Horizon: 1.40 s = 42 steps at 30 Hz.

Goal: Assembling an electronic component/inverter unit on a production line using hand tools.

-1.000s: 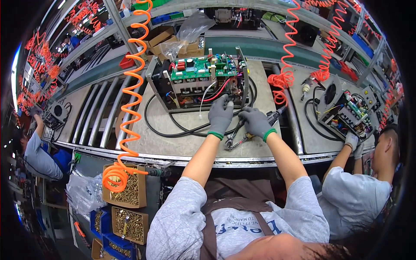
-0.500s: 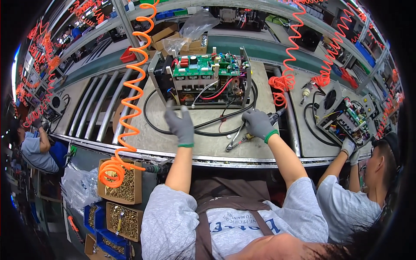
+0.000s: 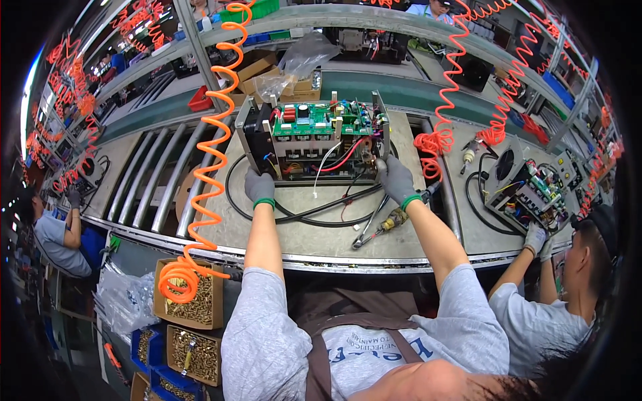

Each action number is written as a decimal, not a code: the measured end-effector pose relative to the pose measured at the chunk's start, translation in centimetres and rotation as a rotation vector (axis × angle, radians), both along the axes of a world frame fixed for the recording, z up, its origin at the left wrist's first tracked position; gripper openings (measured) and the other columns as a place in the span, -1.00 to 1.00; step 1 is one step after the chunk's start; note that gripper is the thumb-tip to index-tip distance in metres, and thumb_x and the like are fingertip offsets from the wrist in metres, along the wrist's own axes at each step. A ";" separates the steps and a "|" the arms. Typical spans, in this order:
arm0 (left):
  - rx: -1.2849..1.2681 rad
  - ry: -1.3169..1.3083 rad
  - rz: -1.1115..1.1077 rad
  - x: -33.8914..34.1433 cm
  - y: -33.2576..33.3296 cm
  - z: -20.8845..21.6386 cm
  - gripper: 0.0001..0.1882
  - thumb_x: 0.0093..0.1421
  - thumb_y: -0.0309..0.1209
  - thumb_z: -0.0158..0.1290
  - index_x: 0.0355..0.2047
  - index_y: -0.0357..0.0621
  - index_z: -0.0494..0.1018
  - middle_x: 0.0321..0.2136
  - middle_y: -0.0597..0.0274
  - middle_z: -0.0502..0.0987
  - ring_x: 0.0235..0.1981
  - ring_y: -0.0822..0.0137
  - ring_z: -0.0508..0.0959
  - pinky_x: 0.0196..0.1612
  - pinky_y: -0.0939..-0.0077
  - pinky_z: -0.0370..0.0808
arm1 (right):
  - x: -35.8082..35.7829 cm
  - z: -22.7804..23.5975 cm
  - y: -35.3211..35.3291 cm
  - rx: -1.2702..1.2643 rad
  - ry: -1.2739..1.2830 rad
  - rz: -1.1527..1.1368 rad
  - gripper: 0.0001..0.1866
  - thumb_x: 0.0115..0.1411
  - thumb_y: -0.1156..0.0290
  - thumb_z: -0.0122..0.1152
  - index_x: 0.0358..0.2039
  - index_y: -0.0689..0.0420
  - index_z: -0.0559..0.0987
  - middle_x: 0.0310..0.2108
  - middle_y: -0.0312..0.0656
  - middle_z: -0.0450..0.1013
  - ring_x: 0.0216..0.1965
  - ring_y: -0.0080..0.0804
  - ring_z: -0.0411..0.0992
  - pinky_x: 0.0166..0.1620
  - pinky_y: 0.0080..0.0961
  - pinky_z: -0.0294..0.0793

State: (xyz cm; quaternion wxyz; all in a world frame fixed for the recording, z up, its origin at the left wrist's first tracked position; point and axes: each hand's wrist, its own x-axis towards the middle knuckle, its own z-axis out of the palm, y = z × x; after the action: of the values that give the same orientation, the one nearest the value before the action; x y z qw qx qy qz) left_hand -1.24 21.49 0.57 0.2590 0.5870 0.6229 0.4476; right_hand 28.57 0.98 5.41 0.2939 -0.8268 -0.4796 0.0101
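An open electronics chassis (image 3: 328, 176) with a green circuit board (image 3: 314, 117) on top stands on the bench board. My left hand (image 3: 259, 186), in a grey glove, is closed on its lower left front corner. At the lower right corner my right hand (image 3: 397, 180), gloved too, grips the frame; its fingertips are partly hidden. A white wire (image 3: 326, 158) and a red wire (image 3: 344, 158) hang from the chassis front. Black cable (image 3: 233, 190) loops around it. Near my right wrist lie a power screwdriver (image 3: 393, 220) and a slim metal tool (image 3: 363, 238).
An orange coiled hose (image 3: 212, 144) hangs at the left over metal rollers (image 3: 160, 175). Below are boxes of brass-coloured screws (image 3: 194, 301) and blue bins (image 3: 155, 347). To the right, a co-worker's gloved hands (image 3: 535, 237) touch a similar chassis (image 3: 528, 194).
My left hand has come down onto the chassis's left corner. My right hand has left the screwdriver and moved up to the right corner. The white wire's end now hangs lower.
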 end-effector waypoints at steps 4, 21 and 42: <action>-0.052 0.212 0.010 0.0 -3.1 3.6 -0.65 0.01 -0.28 0.08 -0.16 -0.05 0.55 -0.23 -0.02 0.62 -0.12 -0.07 0.58 -0.08 0.13 0.47 | 1.5 1.0 0.1 0.071 -0.041 -0.034 -0.57 0.33 0.00 -0.12 -0.09 0.04 0.54 -0.23 0.06 0.53 -0.20 0.11 0.50 -0.13 -0.05 0.45; -0.149 0.897 -0.106 0.5 0.1 2.1 -0.75 0.24 -0.38 -0.09 -0.14 -0.25 0.40 -0.12 -0.10 0.49 -0.04 0.06 0.47 0.10 0.19 0.36 | 6.0 1.8 6.7 -0.271 -0.679 0.200 -0.72 0.19 0.24 0.02 -0.39 0.16 0.59 -0.36 0.00 0.54 -0.31 -0.03 0.53 -0.26 -0.11 0.51; 0.270 -0.321 -0.151 -1.7 -18.6 2.0 -0.44 0.11 -0.39 0.05 0.16 -0.10 0.28 0.00 -0.07 0.42 -0.02 -0.09 0.46 0.08 0.13 0.39 | 7.1 -5.7 -4.2 0.101 -0.021 0.154 -0.49 0.29 0.27 0.03 0.24 0.09 0.34 -0.01 0.01 0.49 -0.12 -0.23 0.48 -0.08 -0.36 0.45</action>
State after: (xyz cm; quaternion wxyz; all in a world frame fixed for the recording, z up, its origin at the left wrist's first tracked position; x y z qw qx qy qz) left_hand -2.96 2.85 2.60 0.3066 0.5825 0.4623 0.5941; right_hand 35.68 -3.25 -0.26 0.3285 -0.7717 -0.5446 -0.0003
